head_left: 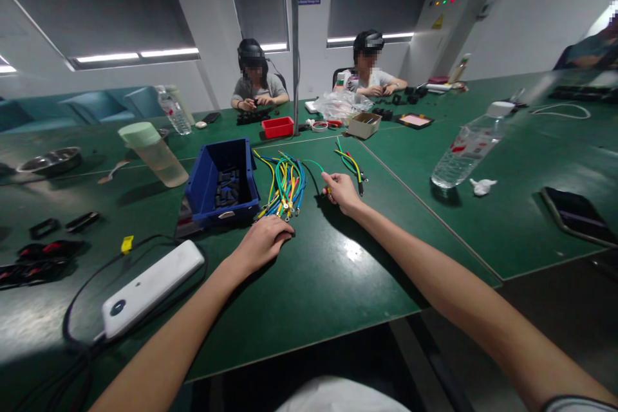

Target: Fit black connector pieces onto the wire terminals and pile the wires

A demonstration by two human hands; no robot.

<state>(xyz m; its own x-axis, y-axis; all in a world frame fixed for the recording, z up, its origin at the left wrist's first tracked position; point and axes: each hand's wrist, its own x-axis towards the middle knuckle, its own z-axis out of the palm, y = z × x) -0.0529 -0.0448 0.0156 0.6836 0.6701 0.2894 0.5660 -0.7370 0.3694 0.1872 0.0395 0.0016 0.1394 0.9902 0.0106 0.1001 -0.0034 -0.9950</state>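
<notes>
Both forearms stretch toward the wire bundle (284, 185) beside the blue bin (223, 183): left hand (264, 239) rests curled over the bundle's near lug ends, seemingly pinning them, while right hand (340, 190), right of the bundle, pinches one wire's end, apparently drawing it clear

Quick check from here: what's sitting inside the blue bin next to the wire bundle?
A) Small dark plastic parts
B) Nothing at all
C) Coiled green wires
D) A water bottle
A: the blue bin holds a cluster of small dark parts on its floor, while the coloured wire bundle lies outside it on the green table, with the left hand resting at the bundle's near end.
</notes>
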